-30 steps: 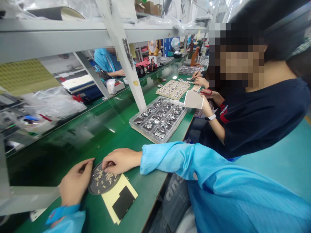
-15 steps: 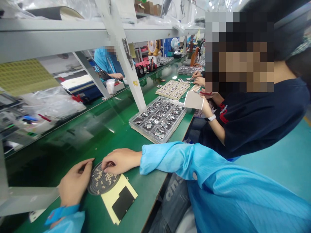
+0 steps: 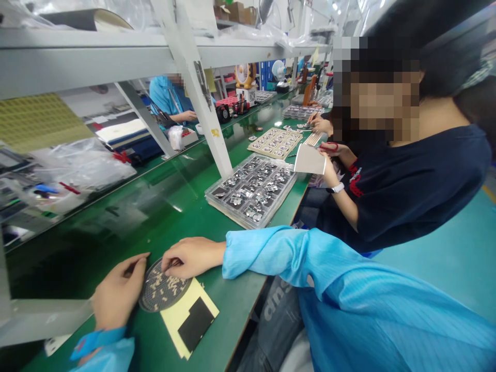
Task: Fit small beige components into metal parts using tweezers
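Observation:
My left hand [image 3: 118, 293] lies at the near left of the green bench, its fingers curled on the edge of a round dark mesh disc [image 3: 160, 292] that holds many small pale parts. My right hand [image 3: 189, 257] comes in from the right over the disc's far edge, fingertips pinched on something small and dark. Under the disc's near side lies a pale yellow sheet [image 3: 176, 323] with a black rectangular patch [image 3: 196, 324] on it. My blue sleeves cover both forearms.
A clear plastic tray of metal parts [image 3: 251, 191] stands beyond my hands, with a beige tray [image 3: 275, 143] farther along. A person to my right holds a pale card [image 3: 309, 159] and red-handled scissors. A white shelf upright [image 3: 194, 93] rises from the bench's far side.
My hands stay on the disc with only slight movement. The neighbouring person's hands and card have shifted a little, and the view has drifted slightly.

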`<state>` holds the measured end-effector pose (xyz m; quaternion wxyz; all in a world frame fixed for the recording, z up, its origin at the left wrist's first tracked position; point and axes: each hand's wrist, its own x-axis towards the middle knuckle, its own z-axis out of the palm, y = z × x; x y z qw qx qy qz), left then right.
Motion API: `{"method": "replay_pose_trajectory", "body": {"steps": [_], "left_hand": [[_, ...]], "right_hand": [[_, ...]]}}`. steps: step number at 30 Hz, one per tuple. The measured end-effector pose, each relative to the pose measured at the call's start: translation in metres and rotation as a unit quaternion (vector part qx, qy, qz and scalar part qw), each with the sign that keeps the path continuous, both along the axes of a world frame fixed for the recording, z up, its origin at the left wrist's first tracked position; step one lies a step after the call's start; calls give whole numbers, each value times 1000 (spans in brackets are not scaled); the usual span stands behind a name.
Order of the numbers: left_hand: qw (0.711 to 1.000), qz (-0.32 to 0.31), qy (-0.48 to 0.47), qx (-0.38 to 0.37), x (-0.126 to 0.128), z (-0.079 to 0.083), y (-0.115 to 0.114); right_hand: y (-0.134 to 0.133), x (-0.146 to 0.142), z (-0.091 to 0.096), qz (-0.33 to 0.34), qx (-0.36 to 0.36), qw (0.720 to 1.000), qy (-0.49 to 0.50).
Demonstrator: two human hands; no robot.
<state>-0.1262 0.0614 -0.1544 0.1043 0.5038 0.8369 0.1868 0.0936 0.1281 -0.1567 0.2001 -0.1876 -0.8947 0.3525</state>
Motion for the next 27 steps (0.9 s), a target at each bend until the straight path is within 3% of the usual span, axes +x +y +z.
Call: {"method": "replay_pose_trajectory", "body": {"steps": [27], "left_hand": [[1000, 1, 7, 3, 0, 0, -1]], "right_hand": [[-1, 1, 2, 2, 9, 1000, 7]]}}
